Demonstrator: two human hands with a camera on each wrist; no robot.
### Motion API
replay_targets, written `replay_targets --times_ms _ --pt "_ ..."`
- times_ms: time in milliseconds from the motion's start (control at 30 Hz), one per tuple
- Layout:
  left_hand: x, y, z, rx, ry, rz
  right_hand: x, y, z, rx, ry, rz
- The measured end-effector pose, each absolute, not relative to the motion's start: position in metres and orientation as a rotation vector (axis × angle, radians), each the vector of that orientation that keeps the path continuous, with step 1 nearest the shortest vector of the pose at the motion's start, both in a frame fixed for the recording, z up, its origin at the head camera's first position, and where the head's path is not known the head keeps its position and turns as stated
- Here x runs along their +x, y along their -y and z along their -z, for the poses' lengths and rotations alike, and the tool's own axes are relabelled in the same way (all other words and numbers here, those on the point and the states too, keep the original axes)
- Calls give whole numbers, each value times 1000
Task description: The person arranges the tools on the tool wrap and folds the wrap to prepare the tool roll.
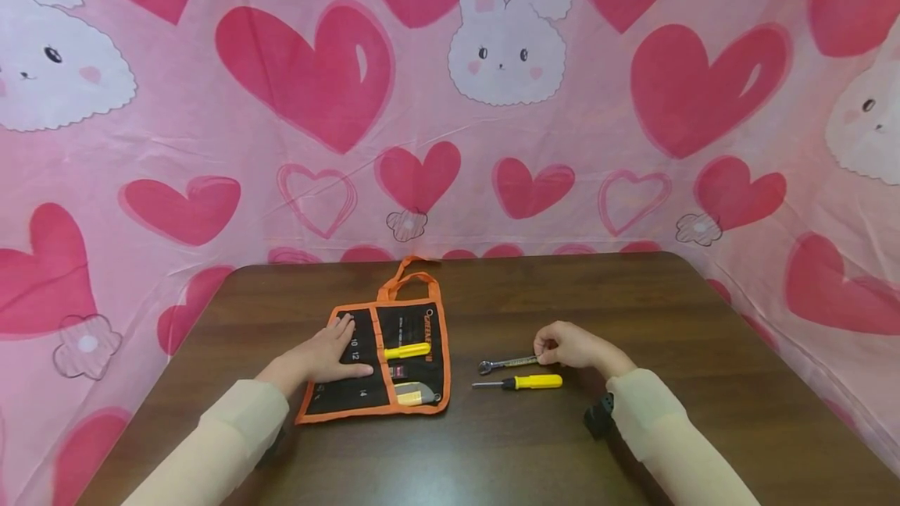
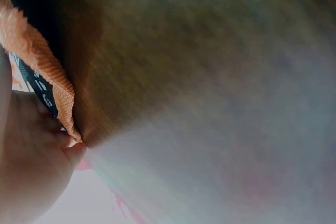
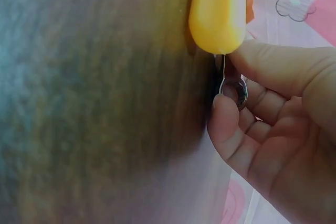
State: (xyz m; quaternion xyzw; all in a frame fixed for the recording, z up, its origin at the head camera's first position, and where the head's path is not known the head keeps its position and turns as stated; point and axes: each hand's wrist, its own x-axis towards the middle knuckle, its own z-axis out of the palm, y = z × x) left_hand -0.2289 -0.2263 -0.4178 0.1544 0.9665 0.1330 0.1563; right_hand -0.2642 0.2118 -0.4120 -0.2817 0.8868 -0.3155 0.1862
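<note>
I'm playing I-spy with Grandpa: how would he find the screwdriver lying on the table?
On the brown table, look right of the black, orange-edged pouch. On the near side of the wrench in the right hand lies the loose screwdriver. Its yellow handle sets it apart from the silver wrench.

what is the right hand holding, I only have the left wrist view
Observer: The right hand holds a metal wrench by its ring end.
Operator: Anything lying beside that?
Observer: Yes, a screwdriver with a yellow handle, its shaft pointing toward the tool pouch.
Operator: And what's on the pouch, any tools?
Observer: Yes, a yellow-handled tool shows there, on the side nearer the screwdriver.
</note>
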Motion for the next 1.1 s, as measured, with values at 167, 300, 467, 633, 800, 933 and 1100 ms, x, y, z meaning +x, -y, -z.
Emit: replay_targets --times_ms 167,300,467,633,800,933,1100 --pt "-229 226 418 446 -2770 -374 -267 -214 412 -826 -2481 886" --pt "-229 226 419 447 -2772 -371 -267 -213 410 -844 -2466 890" --pt "-229 226 418 443 -2771 -374 -269 -212 405 -850 -2457 934" --pt "-230 226 417 429 -2762 -379 -272 -208 399 -775 -2425 1045" --pt "-230 226 416 418 -2757 -374 -276 -200 393 -700 -2403 1160" --pt "-229 225 415 421 -2760 -363 -278 -193 390 -673 -2398 1213" --pt "-229 224 414 419 -2762 -353 -281 -184 389 -647 -2381 1291"
